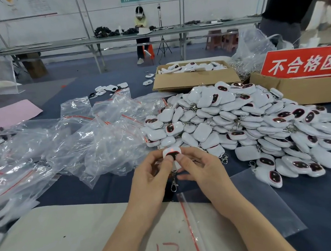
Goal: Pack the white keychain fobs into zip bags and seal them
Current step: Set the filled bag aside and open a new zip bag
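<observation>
The left hand (153, 172) and right hand (203, 169) are together pinching one white fob (171, 153) beside the pile's (241, 121) near edge, seemingly checking it; bagging is calling for opening the near zip bag (257, 207).

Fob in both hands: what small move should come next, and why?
Probably lower the fob toward the empty zip bag lying flat beneath the right forearm: left hand and right hand both pinch it, its red light is lit, it is unbagged.
</observation>
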Tool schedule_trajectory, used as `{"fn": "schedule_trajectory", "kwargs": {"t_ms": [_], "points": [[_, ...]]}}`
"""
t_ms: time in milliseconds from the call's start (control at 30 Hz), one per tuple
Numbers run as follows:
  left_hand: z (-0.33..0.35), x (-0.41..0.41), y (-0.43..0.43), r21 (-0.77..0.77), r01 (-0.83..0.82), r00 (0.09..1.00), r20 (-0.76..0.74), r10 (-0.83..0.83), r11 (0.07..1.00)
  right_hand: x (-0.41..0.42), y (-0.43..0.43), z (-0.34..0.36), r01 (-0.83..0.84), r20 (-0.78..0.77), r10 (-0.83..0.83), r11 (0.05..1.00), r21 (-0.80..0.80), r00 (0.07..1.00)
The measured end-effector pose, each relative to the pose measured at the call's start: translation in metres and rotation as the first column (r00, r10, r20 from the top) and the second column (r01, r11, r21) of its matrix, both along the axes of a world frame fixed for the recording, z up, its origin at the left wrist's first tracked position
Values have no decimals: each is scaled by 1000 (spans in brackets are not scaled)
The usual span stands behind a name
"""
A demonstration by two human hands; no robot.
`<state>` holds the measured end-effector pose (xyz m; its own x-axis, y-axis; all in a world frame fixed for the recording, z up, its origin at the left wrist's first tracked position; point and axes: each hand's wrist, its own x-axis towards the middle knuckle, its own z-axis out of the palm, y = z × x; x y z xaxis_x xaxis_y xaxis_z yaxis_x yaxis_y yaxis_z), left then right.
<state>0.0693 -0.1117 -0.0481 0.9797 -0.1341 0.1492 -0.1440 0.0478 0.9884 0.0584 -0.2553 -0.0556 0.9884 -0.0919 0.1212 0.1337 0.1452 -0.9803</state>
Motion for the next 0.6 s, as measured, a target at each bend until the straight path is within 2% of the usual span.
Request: {"fn": "schedule_trajectory", "kwargs": {"t_ms": [600], "points": [[3, -2, -3, -11, 19, 1000, 13, -19, 1000, 0, 2, 2, 31, -13, -31, 999, -10, 999]]}}
